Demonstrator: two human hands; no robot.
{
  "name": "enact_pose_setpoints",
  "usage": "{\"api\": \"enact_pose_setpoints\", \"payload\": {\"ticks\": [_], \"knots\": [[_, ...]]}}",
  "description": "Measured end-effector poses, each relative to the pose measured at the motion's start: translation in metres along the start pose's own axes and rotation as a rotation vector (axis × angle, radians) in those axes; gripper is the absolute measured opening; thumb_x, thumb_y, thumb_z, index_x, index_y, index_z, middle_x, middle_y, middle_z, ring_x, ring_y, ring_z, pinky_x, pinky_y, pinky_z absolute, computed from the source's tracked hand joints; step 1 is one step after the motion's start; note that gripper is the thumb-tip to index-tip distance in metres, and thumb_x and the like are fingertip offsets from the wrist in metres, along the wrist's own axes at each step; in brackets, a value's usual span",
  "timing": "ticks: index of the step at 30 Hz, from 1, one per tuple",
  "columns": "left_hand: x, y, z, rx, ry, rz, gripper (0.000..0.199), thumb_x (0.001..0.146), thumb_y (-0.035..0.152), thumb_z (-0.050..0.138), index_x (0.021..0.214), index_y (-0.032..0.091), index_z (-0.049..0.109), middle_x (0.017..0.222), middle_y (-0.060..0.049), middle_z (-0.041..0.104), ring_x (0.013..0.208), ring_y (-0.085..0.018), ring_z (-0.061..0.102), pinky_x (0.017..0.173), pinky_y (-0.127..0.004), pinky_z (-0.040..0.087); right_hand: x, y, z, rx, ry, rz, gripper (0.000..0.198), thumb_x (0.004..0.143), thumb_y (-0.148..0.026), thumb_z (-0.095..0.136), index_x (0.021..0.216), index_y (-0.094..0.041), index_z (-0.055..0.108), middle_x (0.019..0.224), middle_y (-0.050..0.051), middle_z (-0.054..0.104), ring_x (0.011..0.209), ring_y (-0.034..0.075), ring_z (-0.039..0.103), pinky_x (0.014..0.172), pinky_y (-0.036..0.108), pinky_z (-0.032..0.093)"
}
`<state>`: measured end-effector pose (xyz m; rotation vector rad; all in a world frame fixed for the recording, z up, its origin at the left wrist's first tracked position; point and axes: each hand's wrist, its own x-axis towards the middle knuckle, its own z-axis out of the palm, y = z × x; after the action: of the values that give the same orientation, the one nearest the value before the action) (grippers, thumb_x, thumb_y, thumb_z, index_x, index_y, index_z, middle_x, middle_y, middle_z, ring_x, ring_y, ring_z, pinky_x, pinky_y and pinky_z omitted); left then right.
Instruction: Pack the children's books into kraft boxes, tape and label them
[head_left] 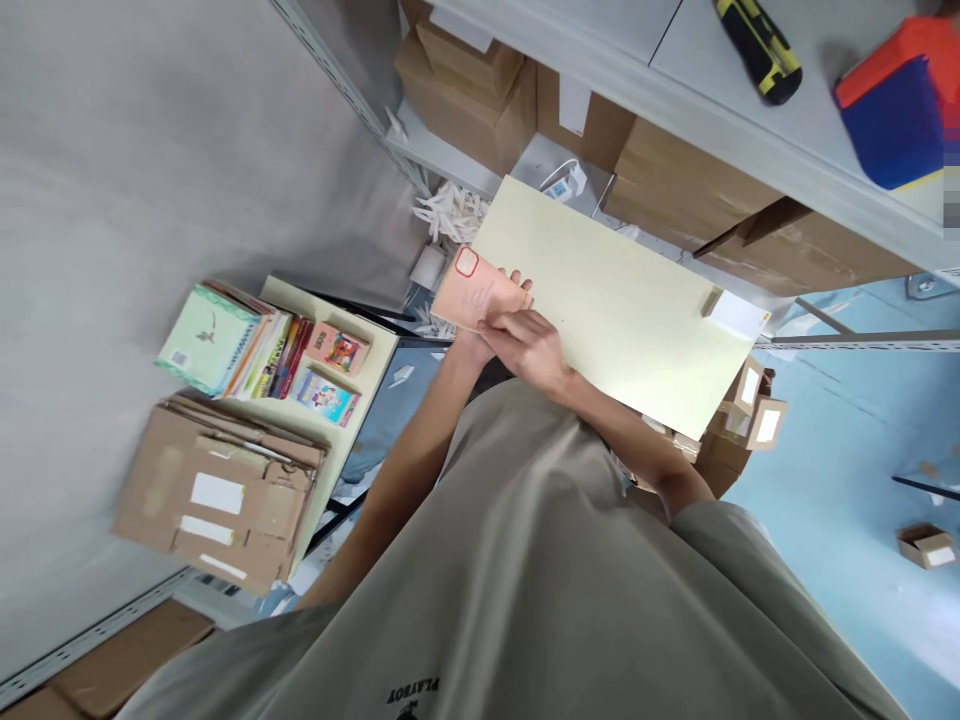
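Observation:
A thin pink booklet, with a red rounded square and faint lettering on its face, is held over the left end of a pale yellow tabletop. My left hand supports it from below; its fingertips show past the far edge while the palm is hidden. Over the booklet's near corner, my right hand has its fingers curled and pressed against the edge. At the tabletop's right end lies a small white box.
On a side table at left are stacked books, two small picture booklets and flattened cardboard. A shelf ahead bears a yellow-black utility knife and a red-blue object. Cardboard boxes sit beneath; shredded paper lies nearby.

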<state>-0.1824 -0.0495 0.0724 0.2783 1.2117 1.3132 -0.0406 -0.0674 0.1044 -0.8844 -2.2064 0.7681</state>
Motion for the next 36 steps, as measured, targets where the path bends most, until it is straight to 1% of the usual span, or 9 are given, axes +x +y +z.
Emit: {"api": "enact_pose_setpoints", "payload": {"ticks": [4, 8, 13, 16, 19, 22, 28, 32, 36], "knots": [[-0.002, -0.005, -0.02, -0.117, 0.115, -0.104, 0.024, 0.11, 0.045, 0.065, 0.117, 0.026, 0.078, 0.133, -0.007, 0.085, 0.145, -0.029, 0.077, 0.124, -0.048, 0.064, -0.004, 0.018, 0.008, 0.077, 0.062, 0.105, 0.022, 0.12, -0.033, 0.071, 0.12, -0.032, 0.093, 0.114, 0.006, 0.088, 0.107, 0.024, 0.082, 0.106, 0.041, 0.066], [-0.009, -0.027, -0.044, 0.085, 0.259, -0.152, 0.03, 0.089, 0.032, 0.082, 0.118, 0.026, 0.08, 0.118, -0.005, 0.088, 0.126, -0.024, 0.082, 0.116, -0.038, 0.063, -0.013, 0.066, 0.011, 0.207, 0.153, 0.554, 0.026, 0.114, -0.045, 0.074, 0.115, -0.027, 0.093, 0.115, 0.009, 0.088, 0.1, 0.025, 0.083, 0.099, 0.04, 0.068], [-0.001, -0.055, -0.06, 0.427, 0.206, -0.22, 0.018, 0.086, 0.038, 0.082, 0.094, 0.023, 0.077, 0.099, -0.007, 0.086, 0.105, -0.025, 0.082, 0.101, -0.039, 0.067, -0.027, 0.104, 0.032, 0.215, -0.121, 0.942, 0.02, 0.103, -0.037, 0.075, 0.099, -0.025, 0.091, 0.113, 0.01, 0.093, 0.094, 0.027, 0.084, 0.095, 0.04, 0.066], [0.028, -0.057, -0.064, 0.613, 0.178, -0.21, 0.018, 0.09, 0.04, 0.08, 0.086, 0.024, 0.073, 0.094, -0.008, 0.084, 0.101, -0.028, 0.082, 0.101, -0.043, 0.068, -0.017, 0.116, 0.046, 0.207, -0.164, 1.014, 0.023, 0.103, -0.036, 0.07, 0.096, -0.025, 0.089, 0.109, 0.01, 0.093, 0.097, 0.03, 0.086, 0.092, 0.038, 0.064], [0.075, -0.045, -0.065, 0.751, 0.136, -0.14, 0.018, 0.096, 0.036, 0.075, 0.084, 0.024, 0.071, 0.104, -0.012, 0.085, 0.108, -0.033, 0.083, 0.108, -0.05, 0.068, 0.013, 0.134, 0.057, 0.218, -0.083, 1.063, 0.026, 0.104, -0.039, 0.068, 0.101, -0.023, 0.089, 0.11, 0.011, 0.093, 0.098, 0.03, 0.086, 0.091, 0.037, 0.064], [0.13, -0.028, -0.062, 0.791, 0.091, -0.098, 0.006, 0.093, 0.026, 0.077, 0.098, 0.023, 0.078, 0.131, -0.018, 0.084, 0.13, -0.039, 0.081, 0.121, -0.055, 0.062, 0.052, 0.162, 0.064, 0.235, 0.042, 1.09, 0.031, 0.104, -0.044, 0.068, 0.108, -0.021, 0.089, 0.115, 0.012, 0.093, 0.097, 0.029, 0.086, 0.091, 0.036, 0.064], [0.21, -0.004, -0.061, 0.748, -0.017, -0.024, 0.035, 0.091, 0.017, 0.075, 0.124, 0.018, 0.083, 0.166, -0.023, 0.072, 0.165, -0.042, 0.062, 0.137, -0.052, 0.05, 0.11, 0.205, 0.074, 0.147, 0.167, 1.22, 0.039, 0.103, -0.046, 0.075, 0.126, -0.016, 0.084, 0.124, 0.016, 0.089, 0.095, 0.025, 0.085, 0.094, 0.037, 0.066], [0.219, 0.001, -0.098, 0.747, 0.016, -0.118, 0.044, 0.09, 0.018, 0.073, 0.133, 0.017, 0.083, 0.16, -0.023, 0.077, 0.157, -0.043, 0.069, 0.136, -0.056, 0.051, 0.121, 0.201, 0.087, -0.101, 0.253, 1.305, 0.045, 0.1, -0.035, 0.077, 0.138, -0.013, 0.077, 0.14, 0.025, 0.082, 0.113, 0.03, 0.084, 0.109, 0.047, 0.066], [0.21, 0.002, -0.17, 0.696, 0.134, -0.212, 0.039, 0.092, 0.018, 0.068, 0.127, 0.02, 0.085, 0.147, -0.017, 0.084, 0.145, -0.037, 0.075, 0.13, -0.05, 0.057, 0.136, 0.178, 0.117, -0.155, 0.226, 1.151, 0.039, 0.109, -0.04, 0.062, 0.14, -0.019, 0.076, 0.147, 0.024, 0.075, 0.116, 0.031, 0.082, 0.114, 0.053, 0.064]]}}
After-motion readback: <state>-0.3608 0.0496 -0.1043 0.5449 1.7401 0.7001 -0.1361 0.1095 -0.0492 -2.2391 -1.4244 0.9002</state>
